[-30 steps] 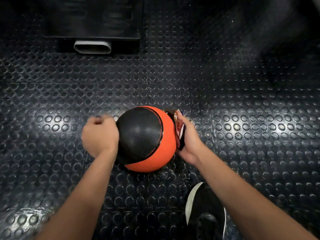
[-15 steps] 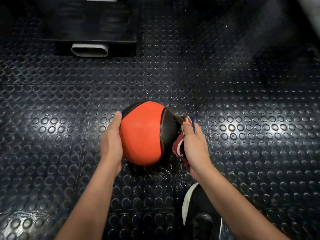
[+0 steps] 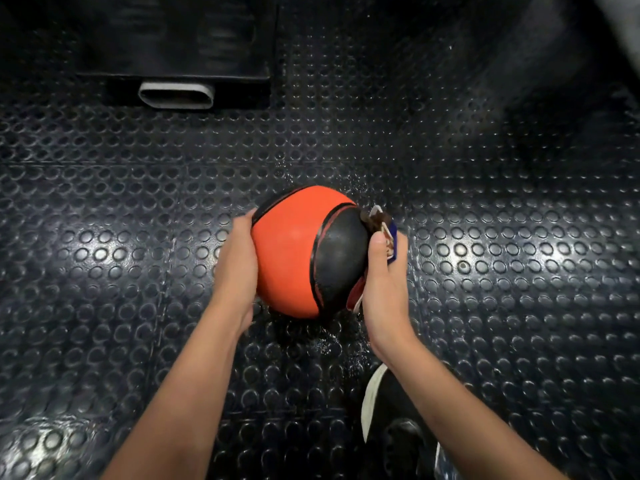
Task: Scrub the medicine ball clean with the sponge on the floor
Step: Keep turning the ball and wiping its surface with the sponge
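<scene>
Black studded rubber covers the floor (image 3: 485, 237), and a wet patch with scattered droplets is seen around the ball, which points to scrubbing with a damp sponge. At the far edge a dark box (image 3: 173, 46) with a pale slot is set, well apart from the work. The ball (image 3: 298, 251), orange with black panels, is kept low at the middle of the floor, though whether it rests on the floor or is lifted just clear cannot be told. It is clamped between both hands, seemingly so that it cannot roll under pressure. The left hand (image 3: 235, 265) is laid flat along the ball's left side, fingers straight and pressed together, as a brace. The right hand (image 3: 384, 285) is curled round the sponge (image 3: 389, 233), which is pinched under the thumb and pressed against the black panel on the right. A dark shoe (image 3: 391, 420) is planted near the lower edge, below the right forearm.
</scene>
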Demonstrator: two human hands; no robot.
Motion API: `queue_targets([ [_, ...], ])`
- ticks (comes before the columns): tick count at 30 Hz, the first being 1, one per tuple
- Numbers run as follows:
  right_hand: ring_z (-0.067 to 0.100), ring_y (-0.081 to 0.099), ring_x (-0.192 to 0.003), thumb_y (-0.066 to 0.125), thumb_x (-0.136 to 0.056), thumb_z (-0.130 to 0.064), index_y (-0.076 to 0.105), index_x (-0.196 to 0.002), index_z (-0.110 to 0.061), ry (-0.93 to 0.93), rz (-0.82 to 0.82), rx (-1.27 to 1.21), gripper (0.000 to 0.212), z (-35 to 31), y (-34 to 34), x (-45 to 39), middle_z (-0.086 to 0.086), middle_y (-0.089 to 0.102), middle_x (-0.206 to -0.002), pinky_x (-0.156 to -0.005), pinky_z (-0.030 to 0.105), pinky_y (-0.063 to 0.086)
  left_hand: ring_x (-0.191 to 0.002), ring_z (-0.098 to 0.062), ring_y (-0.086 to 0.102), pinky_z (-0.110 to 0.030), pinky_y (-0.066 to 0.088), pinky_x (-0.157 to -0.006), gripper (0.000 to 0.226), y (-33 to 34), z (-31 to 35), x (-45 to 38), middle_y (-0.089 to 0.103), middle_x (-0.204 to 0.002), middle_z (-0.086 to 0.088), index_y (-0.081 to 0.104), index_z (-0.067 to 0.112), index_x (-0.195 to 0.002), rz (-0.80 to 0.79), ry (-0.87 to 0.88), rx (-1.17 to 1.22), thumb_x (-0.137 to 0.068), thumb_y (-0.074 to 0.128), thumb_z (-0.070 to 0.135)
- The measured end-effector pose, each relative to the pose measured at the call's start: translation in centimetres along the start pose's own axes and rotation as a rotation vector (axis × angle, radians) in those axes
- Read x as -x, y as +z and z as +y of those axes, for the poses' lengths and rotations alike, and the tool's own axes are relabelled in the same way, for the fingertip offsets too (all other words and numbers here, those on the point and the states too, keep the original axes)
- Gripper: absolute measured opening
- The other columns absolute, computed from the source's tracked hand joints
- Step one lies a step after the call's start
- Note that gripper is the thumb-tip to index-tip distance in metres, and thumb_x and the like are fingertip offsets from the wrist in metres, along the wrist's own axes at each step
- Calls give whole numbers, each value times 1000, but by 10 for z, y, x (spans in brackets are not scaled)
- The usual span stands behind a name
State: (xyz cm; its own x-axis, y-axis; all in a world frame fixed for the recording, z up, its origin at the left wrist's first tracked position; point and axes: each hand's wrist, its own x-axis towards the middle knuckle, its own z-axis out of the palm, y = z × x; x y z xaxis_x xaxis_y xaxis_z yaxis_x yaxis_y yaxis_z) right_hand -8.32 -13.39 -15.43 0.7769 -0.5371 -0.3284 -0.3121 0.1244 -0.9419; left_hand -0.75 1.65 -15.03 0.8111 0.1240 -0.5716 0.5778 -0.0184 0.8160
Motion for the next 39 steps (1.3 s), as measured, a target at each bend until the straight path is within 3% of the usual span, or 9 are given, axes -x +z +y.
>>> queue_targets([
  [3, -12, 46, -118, 41, -109, -46, 49, -112, -53, -62, -4, 138, 12, 6, -3, 3, -19, 47, -124, -110, 32, 36, -122, -19, 66, -51, 46, -113, 65, 10, -4, 1, 73, -126, 12, 70, 42, -125, 137, 9, 10, -80, 43, 80],
  [12, 0, 33, -148, 34, -105, -56, 46, -125, -65, -205, -123, 224, 24, -11, 6, -13, -27, 38, -152, -123, 28, 23, -107, -20, 70, -53, 53, -105, 34, 9, -2, -1, 75, -109, 12, 77, 44, -104, 170, 50, 25, -91, 51, 62],
  [17, 24, 63, -128, 58, -82, -83, 69, -132, -32, 312, -216, 9, 73, 37, -9, -50, -5, 71, -131, -115, 47, 44, -116, -15, 69, -49, 52, -109, 37, 3, -7, 0, 75, -119, 17, 76, 44, -119, 152, 74, 37, -96, 52, 57],
  [21, 13, 63, -126, 47, -107, -50, 69, -128, -33, 247, -88, -68, 35, 12, 4, -38, -8, 71, -131, -112, 41, 47, -117, -17, 69, -50, 50, -111, 36, -2, -6, -6, 75, -121, 14, 77, 40, -120, 127, 72, 9, -97, 53, 55],
  [24, 7, 57, -133, 45, -106, -51, 67, -132, -36, -21, -108, 9, 37, 8, 7, -24, -14, 67, -136, -114, 34, 42, -107, -13, 70, -45, 53, -106, 33, -2, -3, -9, 76, -108, 17, 78, 35, -115, 106, 78, -7, -101, 53, 51],
  [29, 19, 68, -121, 44, -109, -44, 73, -115, -30, 394, -130, -158, 33, 7, 5, -42, -4, 79, -115, -113, 49, 49, -119, -25, 69, -52, 51, -110, 48, 2, 1, -6, 75, -124, 4, 76, 33, -124, 68, 74, -12, -91, 55, 60],
  [33, 15, 73, -98, 46, -108, -46, 71, -123, -33, 194, -133, -83, 32, -7, 8, -40, -6, 75, -121, -84, 34, 58, -113, -24, 70, -47, 54, -103, 34, -1, 5, -10, 76, -116, 6, 79, 37, -114, 44, 88, -38, -99, 52, 52],
  [36, 6, 59, -128, 48, -101, -54, 70, -122, -46, -105, -166, 110, 32, -3, 11, -33, -16, 67, -134, -111, 35, 45, -110, -20, 71, -40, 56, -95, 31, -3, 5, -11, 76, -116, 7, 78, 35, -115, 19, 79, -32, -103, 52, 47],
  [39, 15, 65, -125, 49, -100, -55, 71, -125, -34, 75, -128, 49, 40, 5, 7, -43, -7, 73, -127, -115, 48, 46, -116, -14, 68, -44, 53, -106, 36, 0, 4, -10, 73, -125, 13, 76, 34, -125, 2, 109, -42, -102, 53, 49],
])
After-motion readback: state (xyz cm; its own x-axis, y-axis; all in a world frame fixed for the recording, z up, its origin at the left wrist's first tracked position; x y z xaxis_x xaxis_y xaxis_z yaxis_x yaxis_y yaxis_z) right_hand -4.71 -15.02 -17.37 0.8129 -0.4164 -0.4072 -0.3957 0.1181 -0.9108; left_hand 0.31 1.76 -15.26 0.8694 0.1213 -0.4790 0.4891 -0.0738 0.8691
